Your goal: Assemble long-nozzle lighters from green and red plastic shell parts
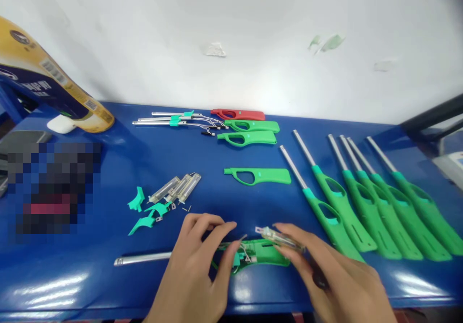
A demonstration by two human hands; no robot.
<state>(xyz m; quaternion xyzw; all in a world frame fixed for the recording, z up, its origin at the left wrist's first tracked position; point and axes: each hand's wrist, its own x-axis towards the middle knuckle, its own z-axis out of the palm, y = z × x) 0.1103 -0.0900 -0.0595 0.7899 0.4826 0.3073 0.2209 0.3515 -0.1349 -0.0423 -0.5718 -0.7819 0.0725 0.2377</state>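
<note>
In the head view an opened green gas lighter (267, 253) lies at the table's front, its metal tube (142, 259) pointing left. Wires and a teal trigger (237, 260) show inside the shell. My left hand (197, 270) curls over its tube end, thumb and forefinger bent around the near and far sides. Between my right hand's (325, 265) thumb and fingers is a clear fuel tank (280, 237), tilted just above the shell's right part. A dark rounded object (319, 279) shows partly in my right palm; its kind is hidden.
Several closed green lighters (383, 212) lie at right. Loose fuel tanks (176, 188) and teal triggers (144, 221) are left of centre. Tubes with wires (175, 120), green shell halves (262, 175) and a red one (238, 114) lie farther back. A yellow-blue bottle (54, 81) stands left.
</note>
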